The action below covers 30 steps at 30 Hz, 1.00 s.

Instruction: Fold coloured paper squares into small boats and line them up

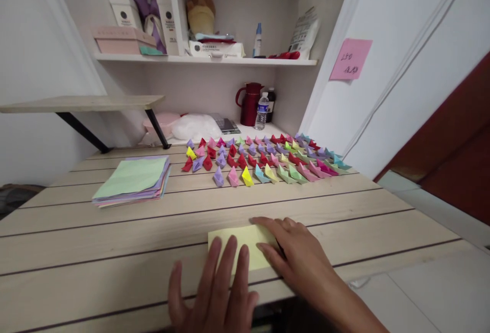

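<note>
A pale yellow sheet of paper (250,238), which looks folded into a rectangle, lies flat near the table's front edge. My left hand (214,292) is spread over its lower left part, fingertips on or just above the paper. At the paper's right end rests my right hand (294,249). Its index finger stretches along the top edge and its thumb lies on the paper, apart from the index; the other fingers are curled and partly hidden. Both hands cover parts of the sheet.
Rows of small folded paper boats (247,176) stand farther back on the slatted table (184,221). A stack of coloured paper squares (132,177) lies at left, before a raised wooden stand (88,102). Behind are a red jug (250,106) and a water bottle (262,111).
</note>
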Each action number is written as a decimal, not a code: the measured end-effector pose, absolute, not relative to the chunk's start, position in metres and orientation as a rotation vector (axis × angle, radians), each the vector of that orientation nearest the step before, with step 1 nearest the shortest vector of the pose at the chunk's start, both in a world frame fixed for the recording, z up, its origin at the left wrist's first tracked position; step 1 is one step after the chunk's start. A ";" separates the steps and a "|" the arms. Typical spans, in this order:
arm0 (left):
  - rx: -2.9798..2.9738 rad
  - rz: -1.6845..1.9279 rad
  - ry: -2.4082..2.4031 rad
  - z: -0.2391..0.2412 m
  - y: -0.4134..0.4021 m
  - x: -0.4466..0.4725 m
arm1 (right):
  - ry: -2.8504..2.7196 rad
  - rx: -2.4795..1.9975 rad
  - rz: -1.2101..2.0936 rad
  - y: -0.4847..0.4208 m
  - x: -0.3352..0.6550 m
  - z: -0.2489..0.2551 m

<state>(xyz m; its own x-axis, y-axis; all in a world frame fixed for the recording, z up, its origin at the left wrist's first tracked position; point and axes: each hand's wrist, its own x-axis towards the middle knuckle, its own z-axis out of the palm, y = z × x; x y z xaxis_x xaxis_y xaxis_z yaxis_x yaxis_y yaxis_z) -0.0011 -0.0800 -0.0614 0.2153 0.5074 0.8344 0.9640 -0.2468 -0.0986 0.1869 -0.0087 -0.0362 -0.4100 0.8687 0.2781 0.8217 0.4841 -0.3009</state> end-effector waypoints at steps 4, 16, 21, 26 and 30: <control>-2.110 -0.781 -1.382 -0.077 -0.079 0.000 | -2.306 -1.375 0.198 -0.013 0.192 -0.035; -2.176 -0.725 -1.246 -0.091 -0.087 -0.010 | -2.613 -0.973 0.298 -0.043 0.232 -0.033; -2.165 -0.837 -1.267 -0.098 -0.093 -0.008 | -2.481 -0.941 0.533 -0.040 0.231 -0.030; -2.080 -0.723 -1.475 -0.099 -0.095 0.016 | -2.313 -0.965 0.758 -0.022 0.227 -0.019; -2.026 -0.637 -1.552 -0.099 -0.094 0.032 | -2.301 -0.952 0.732 0.002 0.215 -0.018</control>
<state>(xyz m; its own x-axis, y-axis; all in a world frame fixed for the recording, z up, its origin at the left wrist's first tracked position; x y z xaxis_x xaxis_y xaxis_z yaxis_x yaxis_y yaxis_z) 0.0316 -0.0944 -0.0991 0.2385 0.7325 0.6376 0.9693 -0.2203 -0.1094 0.2153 0.0017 -0.0176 -0.6049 0.7495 0.2689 0.4564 0.6030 -0.6542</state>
